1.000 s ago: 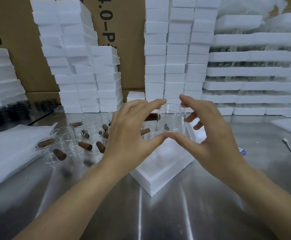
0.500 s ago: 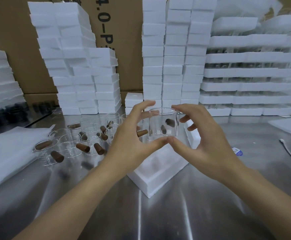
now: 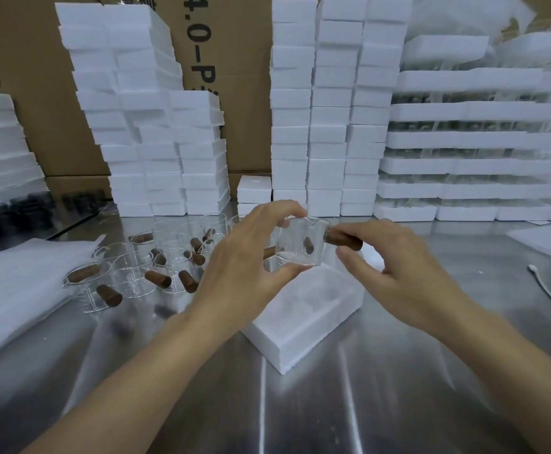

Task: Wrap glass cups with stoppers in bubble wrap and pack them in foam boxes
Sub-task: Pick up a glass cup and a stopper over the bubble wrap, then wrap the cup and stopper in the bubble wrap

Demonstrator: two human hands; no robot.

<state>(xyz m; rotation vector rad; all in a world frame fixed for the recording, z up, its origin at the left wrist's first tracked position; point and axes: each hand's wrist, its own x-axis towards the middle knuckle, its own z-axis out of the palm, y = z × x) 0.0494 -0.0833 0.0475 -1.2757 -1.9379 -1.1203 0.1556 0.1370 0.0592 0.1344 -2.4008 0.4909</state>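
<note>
At frame centre, the left hand (image 3: 241,270) gripped the glass cup (image 3: 300,245) over the foam box (image 3: 303,326) while the right hand (image 3: 398,273) pinched its stopper (image 3: 344,240), probably lining it up for the cavity.

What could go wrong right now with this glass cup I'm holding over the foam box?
1. The glass cup is unwrapped, held by the left hand above the open foam box and steel table; a slip could chip it.
2. The right hand pinches the brown stopper; a twist might lever the cup loose.
3. The left forearm is close to the cluster of glass cups and could knock one.
</note>
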